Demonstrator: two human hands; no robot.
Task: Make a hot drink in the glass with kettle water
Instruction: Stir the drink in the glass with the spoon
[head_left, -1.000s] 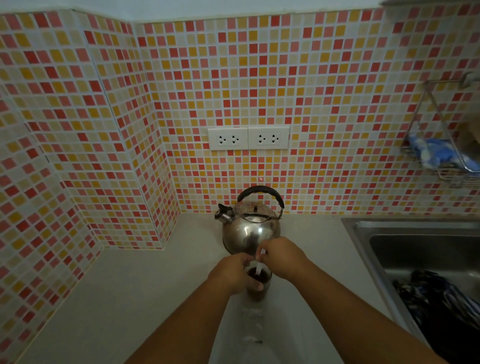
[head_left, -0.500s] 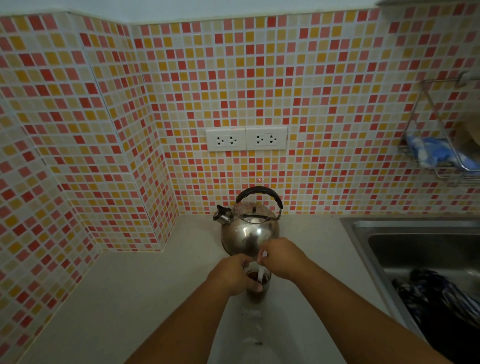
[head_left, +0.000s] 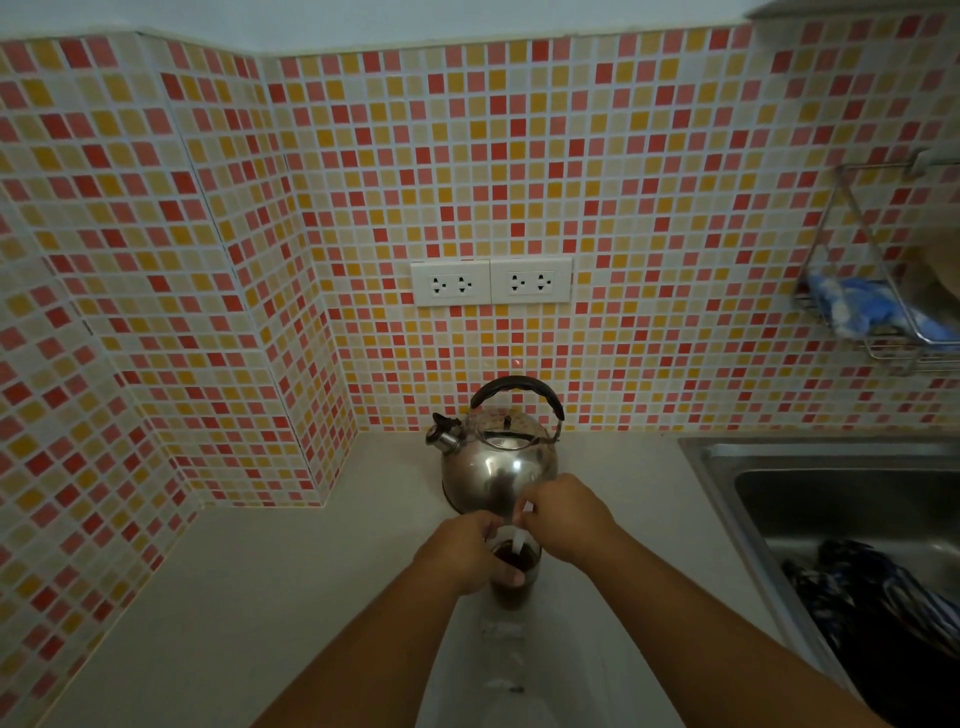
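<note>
A clear glass (head_left: 515, 574) of dark brown drink stands on the pale counter in front of me. My left hand (head_left: 462, 551) is wrapped around its left side and rim. My right hand (head_left: 566, 519) pinches a thin white stirrer (head_left: 519, 540) that dips into the drink. Right behind the glass stands a shiny steel kettle (head_left: 498, 462) with a black handle and its spout pointing left. The lower part of the glass shows between my forearms.
A steel sink (head_left: 831, 488) lies to the right with dark striped cloth (head_left: 872, 597) in it. A wire rack (head_left: 878, 312) with a blue cloth hangs on the right wall. Two white wall sockets (head_left: 491, 281) sit above the kettle. Tiled walls close the counter's left corner.
The white stirrer has shifted slightly inside the glass in my right hand. My left hand keeps its hold on the glass. The kettle has not moved.
</note>
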